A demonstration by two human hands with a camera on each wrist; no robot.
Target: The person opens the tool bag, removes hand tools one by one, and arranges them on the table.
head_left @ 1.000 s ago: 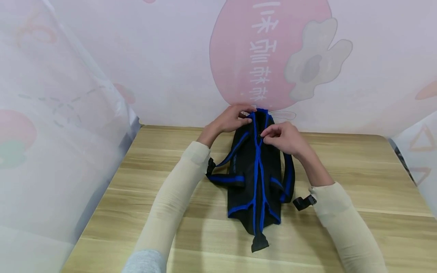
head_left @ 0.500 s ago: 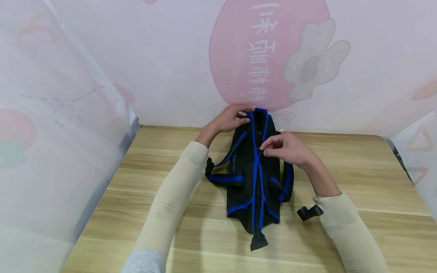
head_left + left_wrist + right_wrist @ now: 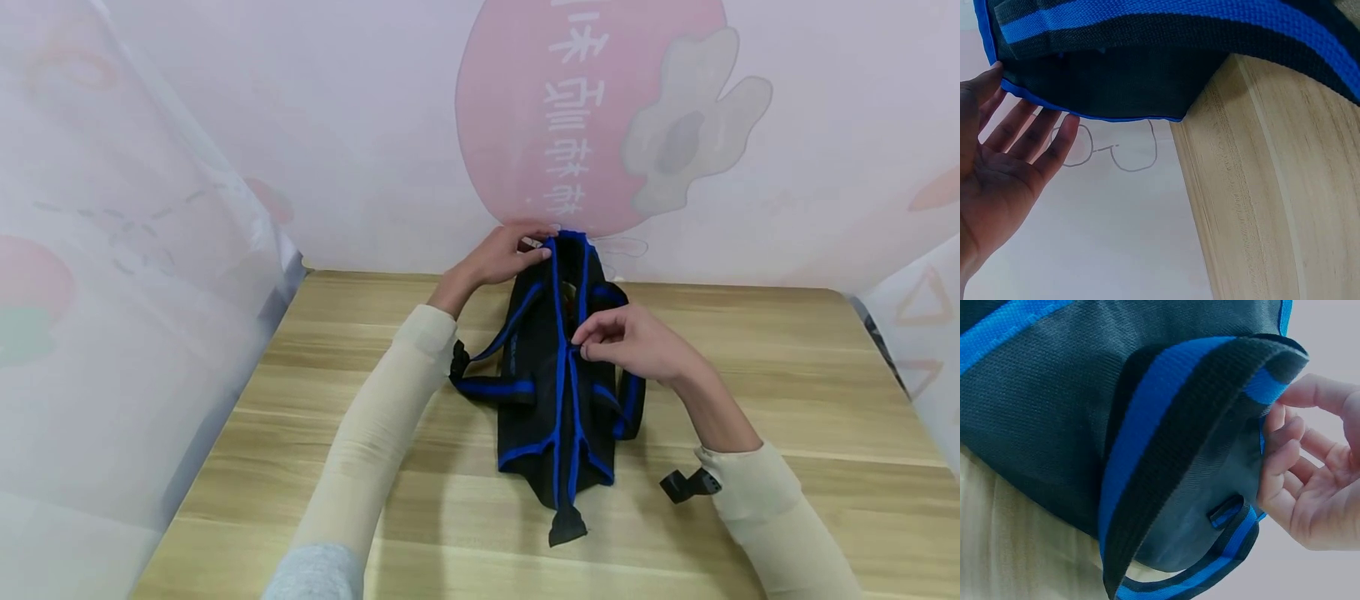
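Note:
A black bag [image 3: 528,417] with blue trim lies lengthwise on the table, its long top zipper seam facing up. At the far end my left hand [image 3: 510,254] pinches the blue-edged rim; in the left wrist view the thumb is on one side of the bag's edge [image 3: 1116,119] and the fingers on the other. My right hand [image 3: 637,342] pinches the zipper pull midway along the seam, and the fingertips hide most of it. Beyond that hand the seam gapes; something pale shows inside, too small to identify. The right wrist view shows the right hand [image 3: 1316,469] behind a handle strap.
Black-and-blue handle straps [image 3: 491,389] loop out on both sides of the bag. A black tab [image 3: 567,527] sticks out at the near end. The wooden table [image 3: 360,333] meets a printed white backdrop [image 3: 375,150] just behind the bag.
My right hand has drawn the zipper pull toward me along the seam, and the gap at the far end has grown longer. The left hand has stayed on the far rim.

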